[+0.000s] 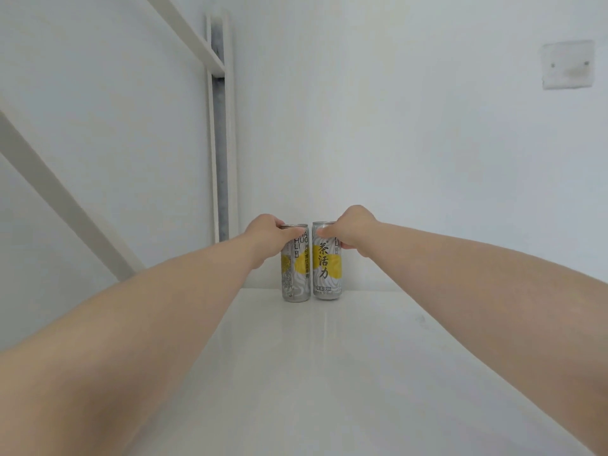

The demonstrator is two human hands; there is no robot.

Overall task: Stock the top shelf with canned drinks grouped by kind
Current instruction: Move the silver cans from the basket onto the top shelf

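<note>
- The right can (327, 262) faces front with three big brush characters running down it, 茶活力; the small print near its base is too fine to read.
- The left can (296, 269) is turned partway, so its side shows the letters "HUO" and "LI" stacked, with an "A" above them and a column of small Chinese characters.
- Both are slim silver cans with grey wavy swirls and a yellow round patch, plainly the same kind of drink.
- They stand upright side by side, almost touching, at the far edge of the glossy white shelf (329, 373), close to the wall (427, 143).
- The left hand (268, 235) grips the top of the left can, fingers curled over the rim and thumb across the front.
- The right hand (357, 228) grips the upper part of the right can, thumb on its front and fingers wrapped round its right side.
- Both bare forearms stretch straight out from the near corners toward the cans.
- A white post (222, 126) rises to the left behind the cans; a pale wall plate (567, 64) sits far right, high on the wall.
</note>
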